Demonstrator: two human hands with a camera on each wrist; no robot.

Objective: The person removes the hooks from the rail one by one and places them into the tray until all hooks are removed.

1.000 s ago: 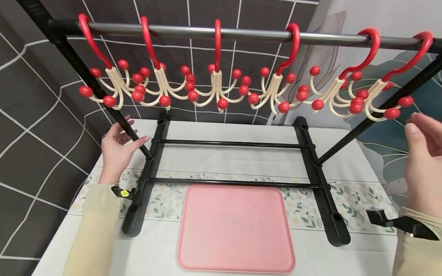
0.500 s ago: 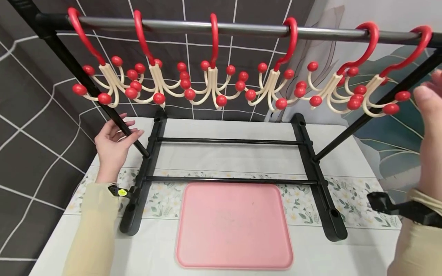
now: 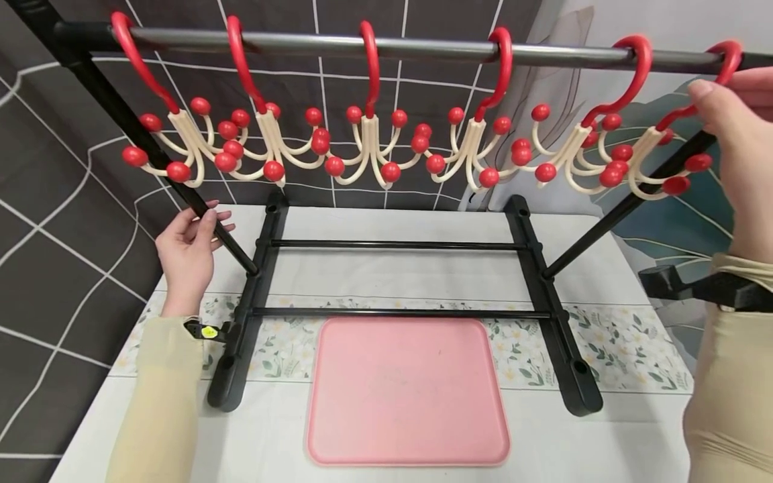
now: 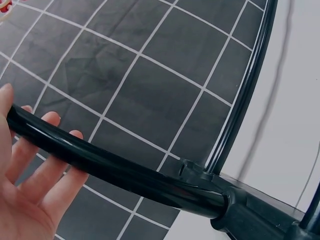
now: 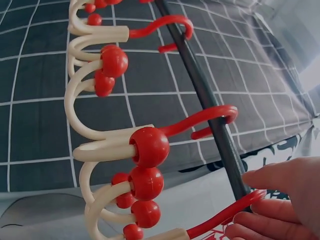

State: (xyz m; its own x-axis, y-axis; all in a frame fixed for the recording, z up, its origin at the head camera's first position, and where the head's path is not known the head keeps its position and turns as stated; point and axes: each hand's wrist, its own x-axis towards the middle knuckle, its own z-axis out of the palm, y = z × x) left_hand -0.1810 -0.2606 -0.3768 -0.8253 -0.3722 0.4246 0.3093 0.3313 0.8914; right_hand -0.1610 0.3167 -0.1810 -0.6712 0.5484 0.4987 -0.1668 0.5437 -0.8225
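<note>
A black clothes rack (image 3: 338,44) carries a row of cream hangers with red hooks and red ball tips. My left hand (image 3: 184,258) holds the rack's left slanted post (image 4: 115,167) low down, thumb on the near side and fingers behind it. At the right end of the top rail, my right hand (image 3: 745,151) pinches the hook of the last hanger (image 3: 646,147). In the right wrist view, thumb and fingers lie either side of that red hook (image 5: 225,215), close to the rail; its end is partly hidden by the hand.
A pink tray (image 3: 407,392) lies on the white table (image 3: 272,436) in front of the lower crossbar (image 3: 398,312). The rack's black feet (image 3: 241,342) stand at both sides. Dark gridded cloth (image 3: 54,215) covers the wall behind, and a pale curtain (image 3: 622,20) hangs at right.
My right hand has moved in and up from the right edge to the last hanger's hook. My left thumb has come down onto the post. The view has shifted slightly.
</note>
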